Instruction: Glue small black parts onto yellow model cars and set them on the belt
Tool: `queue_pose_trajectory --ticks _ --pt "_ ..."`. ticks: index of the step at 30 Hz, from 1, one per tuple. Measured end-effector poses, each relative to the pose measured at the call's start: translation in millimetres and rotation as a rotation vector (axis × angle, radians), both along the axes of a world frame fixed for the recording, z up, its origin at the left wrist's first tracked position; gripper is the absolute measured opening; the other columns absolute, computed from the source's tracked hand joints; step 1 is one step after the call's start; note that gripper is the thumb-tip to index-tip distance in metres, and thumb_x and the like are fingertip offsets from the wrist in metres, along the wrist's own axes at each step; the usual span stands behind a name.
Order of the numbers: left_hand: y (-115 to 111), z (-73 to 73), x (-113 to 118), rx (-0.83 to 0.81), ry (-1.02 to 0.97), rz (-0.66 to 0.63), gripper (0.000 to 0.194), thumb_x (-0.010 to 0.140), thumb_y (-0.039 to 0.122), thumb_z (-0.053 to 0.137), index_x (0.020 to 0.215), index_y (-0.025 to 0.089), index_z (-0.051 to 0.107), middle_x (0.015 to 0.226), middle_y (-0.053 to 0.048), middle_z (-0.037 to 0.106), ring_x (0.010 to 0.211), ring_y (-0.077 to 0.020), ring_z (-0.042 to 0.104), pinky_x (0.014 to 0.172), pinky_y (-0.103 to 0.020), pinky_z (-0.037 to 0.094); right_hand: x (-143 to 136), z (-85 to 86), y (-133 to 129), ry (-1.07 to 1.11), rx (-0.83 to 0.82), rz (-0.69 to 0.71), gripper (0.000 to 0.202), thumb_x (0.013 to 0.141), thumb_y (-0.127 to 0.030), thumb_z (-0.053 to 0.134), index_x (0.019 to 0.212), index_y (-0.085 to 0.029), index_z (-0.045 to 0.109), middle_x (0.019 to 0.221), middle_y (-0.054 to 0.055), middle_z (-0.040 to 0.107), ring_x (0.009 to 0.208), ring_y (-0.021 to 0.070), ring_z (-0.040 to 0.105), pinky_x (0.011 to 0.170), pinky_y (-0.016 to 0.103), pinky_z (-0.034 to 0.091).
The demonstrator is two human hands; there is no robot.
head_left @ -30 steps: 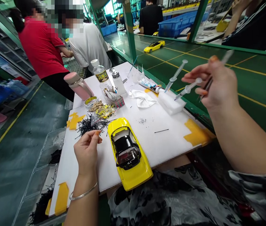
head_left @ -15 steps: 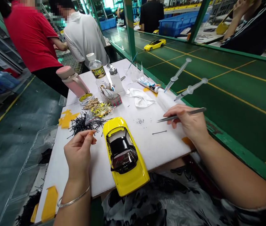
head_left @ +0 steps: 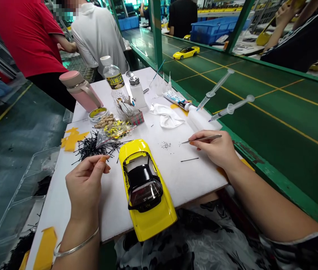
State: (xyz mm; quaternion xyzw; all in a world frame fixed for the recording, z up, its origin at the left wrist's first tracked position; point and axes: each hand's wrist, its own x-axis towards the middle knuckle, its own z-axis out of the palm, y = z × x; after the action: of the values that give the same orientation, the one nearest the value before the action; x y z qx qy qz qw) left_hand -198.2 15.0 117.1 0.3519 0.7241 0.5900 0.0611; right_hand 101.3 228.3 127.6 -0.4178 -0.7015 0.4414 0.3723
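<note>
Left hand [head_left: 85, 182] and right hand [head_left: 217, 148] flank the yellow model car [head_left: 143, 183].

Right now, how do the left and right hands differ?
The right hand holds tweezers; whether the left hand grips anything is too small to tell. The left hand is left of the yellow car body, the right hand to its right. A bracelet circles the left hand's wrist; the right hand's is bare. Both are pinched, thumb toward fingers.

We note a yellow car body [head_left: 153, 221] at six o'clock, its roof [head_left: 138, 174] glossy black; grey tweezers [head_left: 211, 137] at three; pink flask [head_left: 80, 93] at ten; green belt [head_left: 266, 71], yellow-lined, at two.
</note>
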Motion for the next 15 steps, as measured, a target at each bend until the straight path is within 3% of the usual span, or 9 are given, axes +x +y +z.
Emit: queue_pose_trajectory --ticks 15 --pt "-1.3 0.3 0.3 0.017 -0.001 -0.004 0.016 0.088 0.032 0.078 0.095 0.019 0.084 0.071 0.001 0.070 0.067 -0.0139 0.063 0.066 -0.027 0.051 1.1 -8.6 0.7 0.025 0.048 0.031 0.012 0.072 -0.029 0.083 0.079 -0.020 0.087 0.076 0.005 0.081 0.057 0.0193 0.069 0.061 0.033 0.054"
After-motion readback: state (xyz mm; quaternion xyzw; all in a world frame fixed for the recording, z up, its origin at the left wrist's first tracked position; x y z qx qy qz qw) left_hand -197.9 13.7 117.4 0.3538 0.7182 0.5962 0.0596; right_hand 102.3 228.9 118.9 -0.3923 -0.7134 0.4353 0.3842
